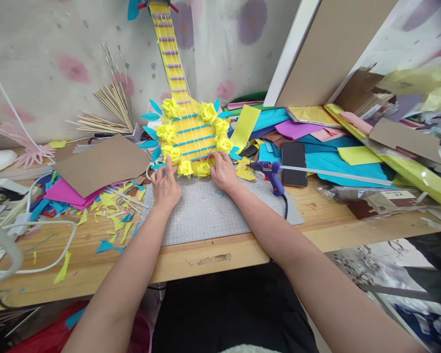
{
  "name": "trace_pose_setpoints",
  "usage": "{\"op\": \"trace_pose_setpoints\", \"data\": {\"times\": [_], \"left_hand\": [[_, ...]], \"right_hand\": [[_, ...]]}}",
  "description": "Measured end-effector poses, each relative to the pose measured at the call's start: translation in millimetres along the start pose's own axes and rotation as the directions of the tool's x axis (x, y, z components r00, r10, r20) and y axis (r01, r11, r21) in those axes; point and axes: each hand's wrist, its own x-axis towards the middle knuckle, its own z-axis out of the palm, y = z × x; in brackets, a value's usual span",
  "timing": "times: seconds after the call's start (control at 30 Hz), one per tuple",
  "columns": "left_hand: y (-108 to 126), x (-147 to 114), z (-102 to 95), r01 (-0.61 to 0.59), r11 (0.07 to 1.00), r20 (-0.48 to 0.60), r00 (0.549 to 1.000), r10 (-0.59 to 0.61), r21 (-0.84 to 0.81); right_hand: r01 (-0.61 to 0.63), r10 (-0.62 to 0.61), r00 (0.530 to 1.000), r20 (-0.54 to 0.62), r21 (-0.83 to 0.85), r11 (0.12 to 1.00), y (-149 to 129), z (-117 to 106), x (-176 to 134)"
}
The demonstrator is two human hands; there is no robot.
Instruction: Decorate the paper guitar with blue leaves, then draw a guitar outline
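A yellow craft guitar [193, 131] leans upright against the wall, its bottom edge on a grey cutting mat [206, 215]. Yellow crepe-paper flowers [166, 133] ring its body, and blue paper leaves [150, 116] stick out at the sides. White strings run down the neck over purple bars. My left hand [166, 187] holds the lower left edge, index finger raised against a flower. On the lower right edge, my right hand [223, 171] grips with bent fingers beside the flowers; its fingertips are partly hidden. A purple glue gun [272, 175] lies right of my right hand.
A black phone [294, 164] lies beyond the glue gun, near stacked coloured paper [349, 164]. Brown cardboard [103, 164] and yellow scraps [113, 215] cover the left side. Wooden sticks [112, 110] stand behind. White cables [69, 245] loop at far left.
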Motion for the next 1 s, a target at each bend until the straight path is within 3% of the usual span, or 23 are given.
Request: {"op": "trace_pose_setpoints", "data": {"times": [0.57, 1.0], "left_hand": [[-0.1, 6.1, 2.5, 0.023, 1.000, 0.017, 1.000, -0.024, 0.018], [-1.8, 8.5, 4.0, 0.048, 0.999, -0.001, 0.999, -0.048, -0.021]], "right_hand": [[0.013, -0.012, 0.998, -0.068, 0.006, 1.000, -2.4, 1.2, -1.3], [0.002, -0.001, 0.999, -0.050, 0.011, 1.000, -4.5, -0.5, -1.9]]}}
